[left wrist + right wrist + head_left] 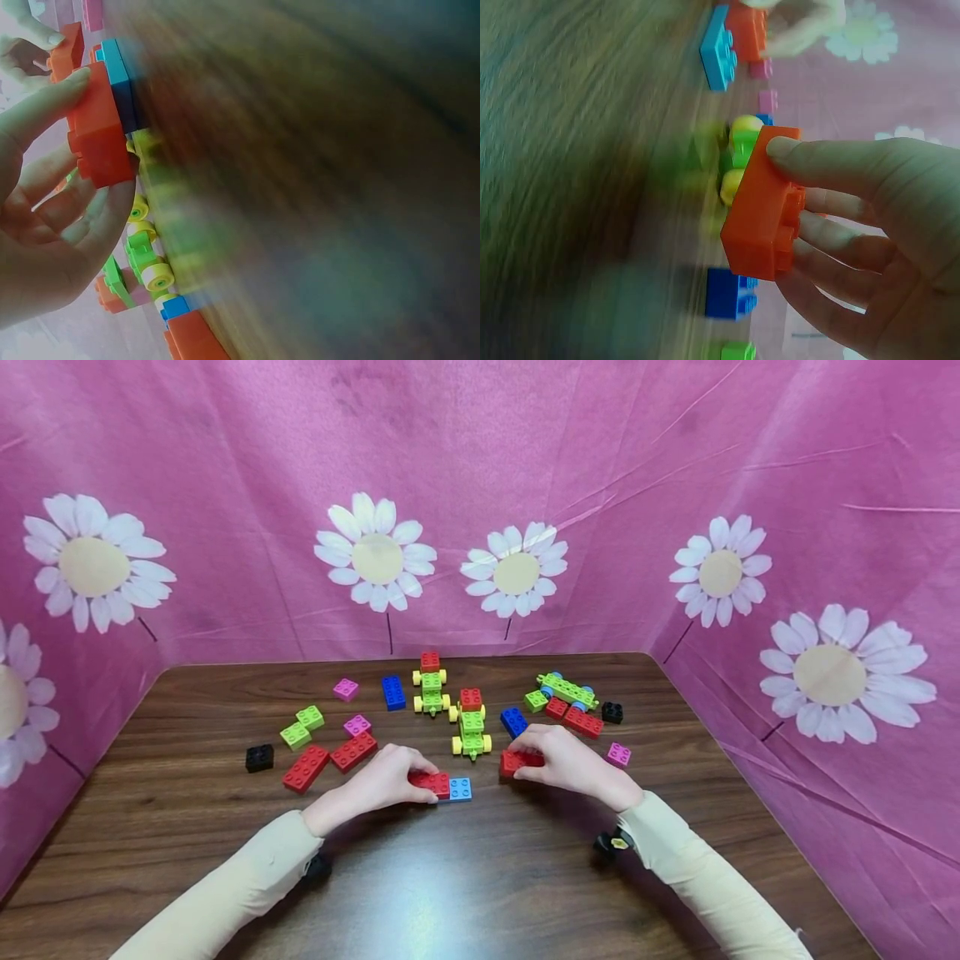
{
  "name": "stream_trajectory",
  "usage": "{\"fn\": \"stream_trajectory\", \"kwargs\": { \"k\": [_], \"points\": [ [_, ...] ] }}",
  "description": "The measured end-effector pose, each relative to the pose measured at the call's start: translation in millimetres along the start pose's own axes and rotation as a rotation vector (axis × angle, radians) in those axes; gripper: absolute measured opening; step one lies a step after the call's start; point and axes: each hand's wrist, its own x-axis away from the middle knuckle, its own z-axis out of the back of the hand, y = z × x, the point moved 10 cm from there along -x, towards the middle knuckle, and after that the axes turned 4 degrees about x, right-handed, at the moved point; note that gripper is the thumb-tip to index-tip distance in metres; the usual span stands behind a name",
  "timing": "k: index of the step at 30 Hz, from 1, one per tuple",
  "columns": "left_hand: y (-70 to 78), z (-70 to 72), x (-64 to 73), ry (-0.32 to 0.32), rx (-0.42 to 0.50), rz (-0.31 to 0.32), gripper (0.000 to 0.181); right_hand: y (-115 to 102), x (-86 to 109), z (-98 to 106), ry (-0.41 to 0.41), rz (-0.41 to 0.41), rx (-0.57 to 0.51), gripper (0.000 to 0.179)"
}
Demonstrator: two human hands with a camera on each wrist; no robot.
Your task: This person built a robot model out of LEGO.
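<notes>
My left hand (382, 779) pinches a red toy building brick (441, 786) between thumb and fingers. Directly against that brick's right end is a light blue brick (461, 789), its studs facing up. To the right, my right hand (564, 760) grips another red brick (761, 214), thumb on one side and fingers on the other; a gap separates it from the light blue one. Just beyond the hands stands a lime green wheeled car (472, 737) with yellow wheels and a red brick (470, 698) on it.
A second yellow-wheeled car (432, 692) stands farther back. On the left lie red bricks (306, 768), lime bricks (296, 734), pink bricks (357, 725) and a black brick (259, 758). Back right are a blue-wheeled base (567, 691), a blue brick (514, 722) and a black brick (612, 712).
</notes>
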Motion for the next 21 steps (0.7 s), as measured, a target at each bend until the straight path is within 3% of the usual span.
{"fn": "stream_trajectory", "kwargs": {
  "k": [11,21],
  "points": [
    [-1.1,-0.2,2.3,0.002,0.03,-0.014,0.039,-29,-12.6,-11,-0.022,0.07,-0.015,0.031],
    [-0.6,3.6,10.2,-0.08,0.062,-0.028,0.043,-42,-23.3,-25,-0.076,0.082,-0.043,0.031]
  ]
}}
